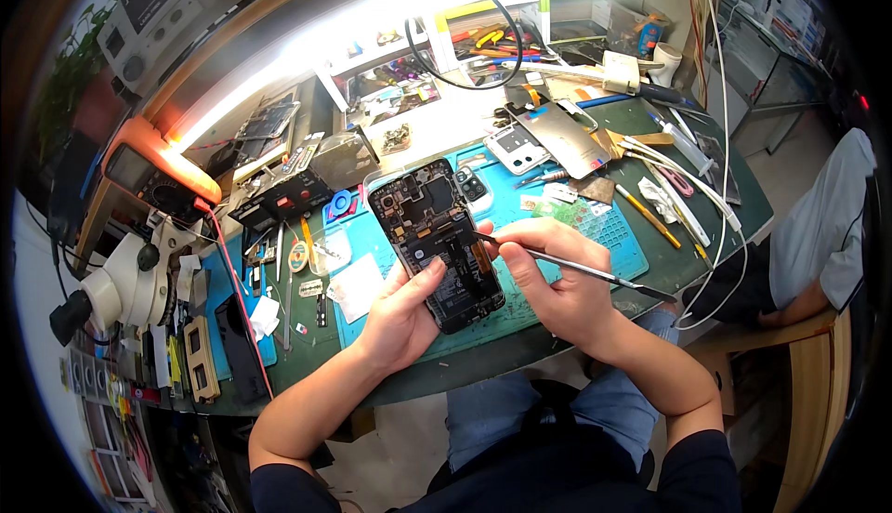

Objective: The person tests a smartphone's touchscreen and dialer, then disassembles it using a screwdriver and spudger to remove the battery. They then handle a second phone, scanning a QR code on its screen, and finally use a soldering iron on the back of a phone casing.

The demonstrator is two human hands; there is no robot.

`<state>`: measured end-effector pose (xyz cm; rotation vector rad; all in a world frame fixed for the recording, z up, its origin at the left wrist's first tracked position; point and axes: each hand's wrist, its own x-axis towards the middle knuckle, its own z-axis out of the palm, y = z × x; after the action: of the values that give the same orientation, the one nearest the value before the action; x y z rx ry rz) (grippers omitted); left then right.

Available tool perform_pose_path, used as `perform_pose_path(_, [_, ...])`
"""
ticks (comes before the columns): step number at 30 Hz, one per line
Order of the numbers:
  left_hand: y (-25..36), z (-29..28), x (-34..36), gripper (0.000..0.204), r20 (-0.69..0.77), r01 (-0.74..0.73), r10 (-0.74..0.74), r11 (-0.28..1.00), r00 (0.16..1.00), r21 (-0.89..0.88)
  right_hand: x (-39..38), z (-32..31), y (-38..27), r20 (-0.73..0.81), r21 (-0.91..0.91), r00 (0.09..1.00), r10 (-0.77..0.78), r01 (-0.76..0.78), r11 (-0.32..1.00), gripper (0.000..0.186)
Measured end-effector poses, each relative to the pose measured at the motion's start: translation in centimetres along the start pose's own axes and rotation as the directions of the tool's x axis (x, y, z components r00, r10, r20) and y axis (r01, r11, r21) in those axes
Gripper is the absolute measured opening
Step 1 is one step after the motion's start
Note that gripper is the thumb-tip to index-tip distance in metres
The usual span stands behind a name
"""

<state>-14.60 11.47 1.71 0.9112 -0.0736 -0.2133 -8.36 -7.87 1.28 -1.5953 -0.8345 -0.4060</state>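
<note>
- black slab-shaped phone with bare internals (435, 225): raised above the blue rubbery work mat (618, 245) on the dark green desk (423, 375), tilted, inner side facing up.
- left hand (401, 316): fingers grasping the phone at its lower left, thumb laid over the edge onto the inside.
- right hand (562, 285): fingers pinched round a slim grey metal tool (609, 278), its tip at the phone's right edge about mid-length. contact with a part: cannot tell.
- done, by the look of it: phone opened, cover off, insides laid bare.
- in place: dark circuit board with metal-shielded parts (429, 188) at the upper end, black rectangular battery (453, 290) below, orange-brown ribbon strip (480, 257) near the right edge.
- step in hand, judged: fine tool work midway down that edge; whether anything there is loose or fastened does not show.
- left, judged: finish at this spot, then close the phone; no cover sits over the inside.
- pale panel with dark round lenses (472, 185): just beyond the phone's upper right, partly hidden by it. whether it belongs to this phone: cannot tell.
</note>
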Motion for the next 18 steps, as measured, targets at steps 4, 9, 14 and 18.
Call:
perform_pose_path(4, [0.0,-0.3,0.0,0.048,0.006,-0.001,0.001,1.000,1.000,-0.001,0.1,0.1,0.1,0.025,-0.072,0.999,-0.040,0.042,0.997,0.010])
perform_pose_path(9, [-0.9,-0.4,-0.4,0.045,-0.043,-0.037,0.038,0.999,0.998,0.034,0.0,0.7,0.0,-0.001,-0.156,0.993,-0.116,0.114,0.981,0.010])
perform_pose_path(14, [-1.1,-0.4,-0.4,0.046,-0.002,-0.079,0.079,0.991,0.997,0.113,0.0,1.0,-0.4,0.002,-0.177,0.996,-0.088,0.087,0.980,0.012])
perform_pose_path(18, [-0.9,-1.1,-0.5,0.048,0.020,-0.032,0.029,0.990,0.999,0.136,0.5,0.3,0.3,0.015,-0.079,1.000,-0.018,0.019,0.997,0.012])
